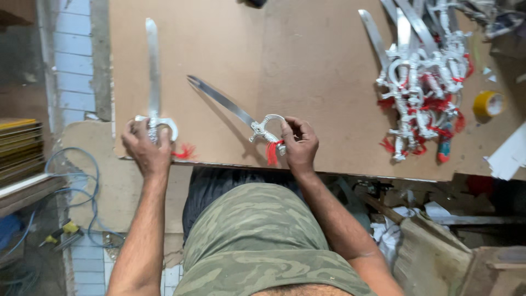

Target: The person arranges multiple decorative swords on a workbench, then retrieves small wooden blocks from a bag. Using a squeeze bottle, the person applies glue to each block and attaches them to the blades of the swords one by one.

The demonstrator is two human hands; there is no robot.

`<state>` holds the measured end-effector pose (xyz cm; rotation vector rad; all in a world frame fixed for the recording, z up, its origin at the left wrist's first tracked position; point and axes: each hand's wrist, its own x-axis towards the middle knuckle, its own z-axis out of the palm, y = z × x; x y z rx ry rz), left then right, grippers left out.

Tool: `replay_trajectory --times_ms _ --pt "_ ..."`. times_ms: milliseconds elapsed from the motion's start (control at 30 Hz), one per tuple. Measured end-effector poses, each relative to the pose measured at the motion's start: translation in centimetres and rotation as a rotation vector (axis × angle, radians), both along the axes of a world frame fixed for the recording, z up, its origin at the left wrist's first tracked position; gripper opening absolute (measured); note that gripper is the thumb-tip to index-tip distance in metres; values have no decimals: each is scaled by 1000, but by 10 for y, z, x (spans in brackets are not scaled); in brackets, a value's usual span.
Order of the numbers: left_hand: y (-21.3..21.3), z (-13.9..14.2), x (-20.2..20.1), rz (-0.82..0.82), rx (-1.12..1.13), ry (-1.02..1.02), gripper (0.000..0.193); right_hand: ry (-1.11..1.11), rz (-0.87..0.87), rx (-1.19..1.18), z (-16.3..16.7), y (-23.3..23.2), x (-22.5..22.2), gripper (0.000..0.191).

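Observation:
Two small silver toy swords lie on a brown board [307,60]. My left hand [146,149] grips the hilt of the left sword [153,66], whose blade points away from me; a red tassel [185,152] trails beside the hand. My right hand [299,143] pinches the curved guard and hilt of the second sword [227,104], its blade slanting up to the left, with a red tassel [272,153] hanging at the board's near edge.
A heap of silver swords with red tassels [424,82] lies at the board's right. A yellow tape roll [487,103] and white paper scraps [509,156] sit beyond it. Blue cable [76,192] and a yellow-handled tool [61,231] lie on the floor at left.

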<state>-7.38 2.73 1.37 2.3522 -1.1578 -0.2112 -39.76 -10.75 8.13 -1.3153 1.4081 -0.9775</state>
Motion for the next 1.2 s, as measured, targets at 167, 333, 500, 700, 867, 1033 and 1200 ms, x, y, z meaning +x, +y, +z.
replay_trajectory --times_ms 167,333,500,700,867,1033,1200 --pt "16 0 61 -208 -32 129 57 -334 -118 108 -48 31 61 26" --pt "20 -1 87 -241 -47 404 54 60 -61 137 -62 63 111 41" --pt "29 0 101 -414 -68 162 57 447 213 -189 -47 92 150 60" --pt "36 0 109 -295 34 473 47 678 365 -316 -40 112 192 55" --pt "38 -2 114 -343 -44 260 49 626 443 -306 -44 124 221 58" --pt "38 -1 116 -332 -30 310 50 634 462 -348 -45 125 230 55" --pt "38 -1 116 -332 -31 333 50 604 529 -338 -43 120 231 53"
